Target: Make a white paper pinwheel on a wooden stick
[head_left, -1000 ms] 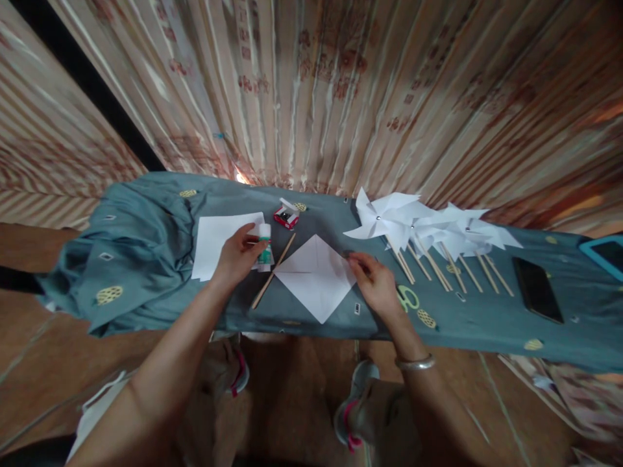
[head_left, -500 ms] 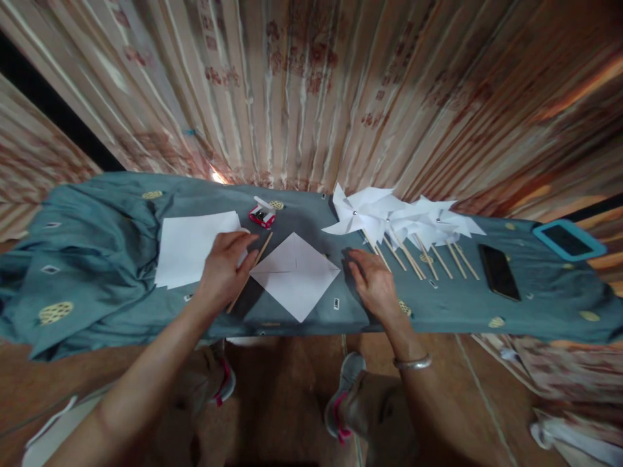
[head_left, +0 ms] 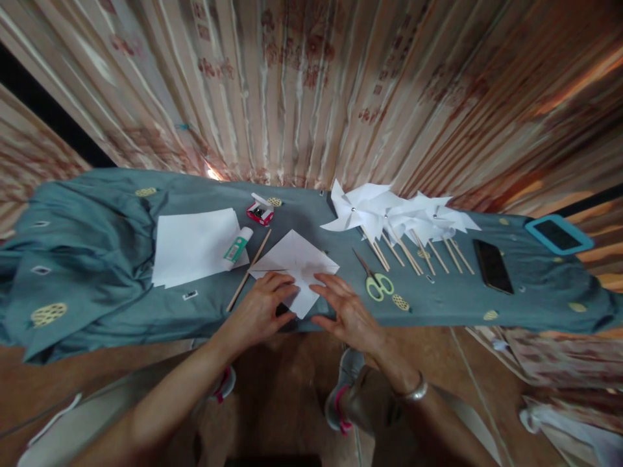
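Note:
A square sheet of white paper [head_left: 292, 250] lies turned like a diamond on the cloth, with slits or lines running in from its side and top corners. Over its lower left edge rests my left hand [head_left: 267, 301], fingers apart. My right hand [head_left: 343, 305] is at the lower right edge, fingers spread as well. Neither hand grips anything. Just left of the sheet lies a thin wooden stick [head_left: 249, 269]. A green and white glue stick [head_left: 237, 250] sits on a stack of white paper [head_left: 192, 243]. Scissors with pale green handles [head_left: 377, 283] lie beyond my right hand.
Finished white paper pinwheels [head_left: 360, 207] with wooden sticks lie at the back right. A small red and white box [head_left: 260, 211] stands behind the sheet. A black phone [head_left: 492, 266] and a blue-framed tablet [head_left: 559, 233] are farther right on the grey-green cloth [head_left: 107, 259].
Both hands have moved inward and toward me, onto the lower edges of the square sheet. The glue stick and scissors, hidden by my hands before, now show.

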### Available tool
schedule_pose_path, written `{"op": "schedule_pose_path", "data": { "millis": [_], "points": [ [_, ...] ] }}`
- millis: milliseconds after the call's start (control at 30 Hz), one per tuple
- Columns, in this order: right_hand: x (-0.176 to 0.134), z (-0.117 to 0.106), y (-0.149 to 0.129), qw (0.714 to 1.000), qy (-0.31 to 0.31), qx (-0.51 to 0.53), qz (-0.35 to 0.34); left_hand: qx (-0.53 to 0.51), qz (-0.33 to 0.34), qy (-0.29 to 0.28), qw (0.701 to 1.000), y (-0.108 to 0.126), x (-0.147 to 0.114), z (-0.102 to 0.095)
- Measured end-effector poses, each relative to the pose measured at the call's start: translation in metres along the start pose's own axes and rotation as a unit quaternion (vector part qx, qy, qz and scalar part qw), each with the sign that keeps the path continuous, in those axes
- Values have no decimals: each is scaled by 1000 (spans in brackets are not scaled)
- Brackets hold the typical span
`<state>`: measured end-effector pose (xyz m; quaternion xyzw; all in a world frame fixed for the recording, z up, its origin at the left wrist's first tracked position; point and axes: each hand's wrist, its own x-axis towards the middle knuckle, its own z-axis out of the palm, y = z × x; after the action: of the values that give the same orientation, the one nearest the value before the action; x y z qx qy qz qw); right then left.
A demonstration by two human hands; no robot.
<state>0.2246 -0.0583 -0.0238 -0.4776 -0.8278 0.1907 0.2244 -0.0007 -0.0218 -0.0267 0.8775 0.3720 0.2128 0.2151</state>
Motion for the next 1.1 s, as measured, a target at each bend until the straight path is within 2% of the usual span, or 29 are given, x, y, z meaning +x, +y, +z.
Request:
{"op": "schedule_pose_path", "data": {
  "millis": [267, 733, 1100],
  "points": [
    [4, 7, -4, 999, 34, 21, 2, -1, -5, -5, 1000, -1, 1, 2],
    [16, 4, -4, 992, 34, 111, 47, -39, -22, -13, 999, 0, 4, -4],
    [27, 17, -2, 969, 129, 172, 124, -42, -40, -28, 998, 10, 9, -11]
  ]
}}
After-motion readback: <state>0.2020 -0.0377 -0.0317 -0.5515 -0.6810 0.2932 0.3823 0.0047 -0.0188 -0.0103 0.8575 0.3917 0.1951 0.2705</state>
